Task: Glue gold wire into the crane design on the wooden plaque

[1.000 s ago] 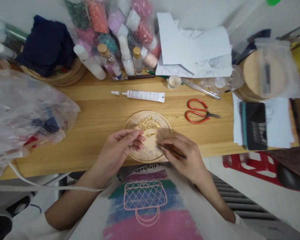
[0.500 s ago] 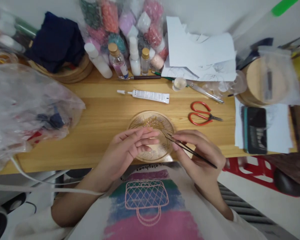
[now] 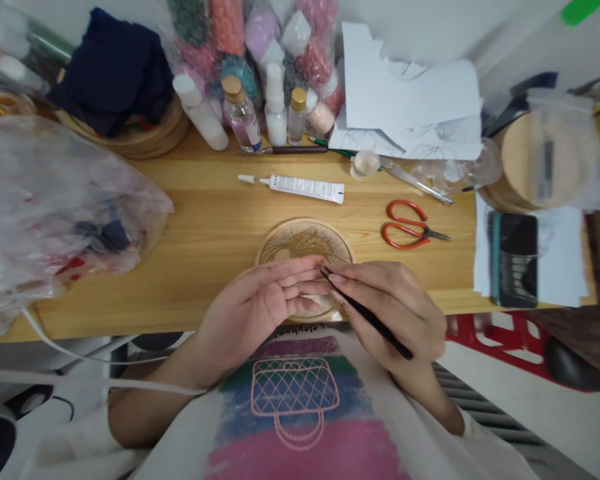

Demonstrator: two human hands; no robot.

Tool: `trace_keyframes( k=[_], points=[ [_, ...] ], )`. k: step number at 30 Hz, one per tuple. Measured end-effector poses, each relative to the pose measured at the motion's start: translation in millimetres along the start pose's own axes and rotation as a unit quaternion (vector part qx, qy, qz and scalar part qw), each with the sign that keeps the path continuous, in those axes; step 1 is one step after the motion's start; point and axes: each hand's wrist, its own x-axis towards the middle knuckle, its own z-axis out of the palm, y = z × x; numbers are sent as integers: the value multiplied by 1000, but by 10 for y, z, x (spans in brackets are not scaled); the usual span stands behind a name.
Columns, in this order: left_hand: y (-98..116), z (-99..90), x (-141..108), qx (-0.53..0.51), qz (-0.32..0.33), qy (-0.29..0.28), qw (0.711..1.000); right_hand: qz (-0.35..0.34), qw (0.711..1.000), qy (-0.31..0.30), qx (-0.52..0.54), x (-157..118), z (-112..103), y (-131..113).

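My left hand (image 3: 265, 300) is turned palm up with its fingers stretched out, over the round wooden disc (image 3: 275, 233) with a fine radiating pattern. Dark tweezers (image 3: 370, 320) are held in my right hand (image 3: 400, 300), slanting down towards my body. Their tips meet the fingertips of my left hand; anything tiny between them is too small to make out. Both hands cover the near part of the disc, which lies at the table's front edge.
Red-handled scissors (image 3: 407, 227) lie right of the disc, and a white glue-like tube (image 3: 307, 188) beyond it. Bottles (image 3: 243, 120) and papers (image 3: 410, 100) stand at the back. A plastic bag (image 3: 70, 207) covers the left; a phone-like dark object (image 3: 517, 260) lies right.
My right hand has brought the tweezers left to my left fingertips, and their arms have closed together. My left hand has rolled more palm up.
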Motion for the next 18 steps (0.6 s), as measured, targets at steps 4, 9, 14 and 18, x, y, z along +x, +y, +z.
trace_keyframes(
  k=[4,9,14,18],
  points=[
    [16,28,-12,7,3,7,1000,7,1000,9,16,5,5,-13],
    [12,46,-15,7,9,8,1000,37,999,9,20,4,-3,-47],
    [13,54,-31,19,9,15,1000,42,999,14,28,-16,-3,-53],
    [18,63,-34,23,6,14,1000,26,999,21,27,-31,3,-32]
  ],
)
